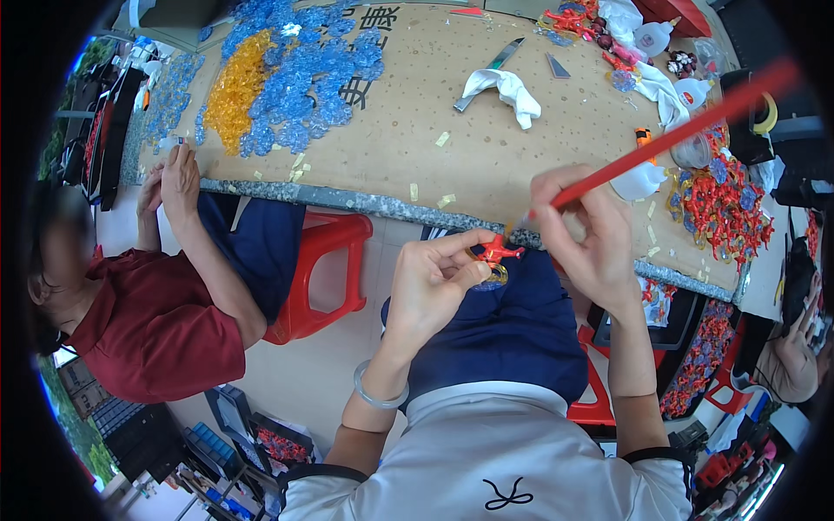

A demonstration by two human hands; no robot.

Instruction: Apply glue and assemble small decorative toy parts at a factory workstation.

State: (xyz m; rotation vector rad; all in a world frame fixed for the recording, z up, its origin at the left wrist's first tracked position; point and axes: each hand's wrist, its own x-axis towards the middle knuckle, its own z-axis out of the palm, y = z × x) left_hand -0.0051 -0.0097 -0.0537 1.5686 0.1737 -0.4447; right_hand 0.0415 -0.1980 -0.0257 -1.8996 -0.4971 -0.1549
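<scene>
Between thumb and fingertips of my left hand (pixel 432 286) is a small red plastic toy figure (pixel 499 250), shaped rather like a little plane, over a round clear-yellow part (pixel 496 278). I hold it above my lap, just off the table's near edge. My right hand (pixel 592 239) is closed round a long, thin paintbrush (pixel 678 133) with a red handle that slants up to the right. The brush's tip points down and left, close to the red figure. Whether it touches the figure I cannot tell.
Heaps of clear blue pieces (pixel 295 113) and yellow pieces (pixel 239 87) cover the table's left. Red figures (pixel 725 200) pile up at right, near a white squeeze bottle (pixel 638 181). A white cloth (pixel 508 91) lies by a knife (pixel 506 54). A co-worker (pixel 165 321) sits at left.
</scene>
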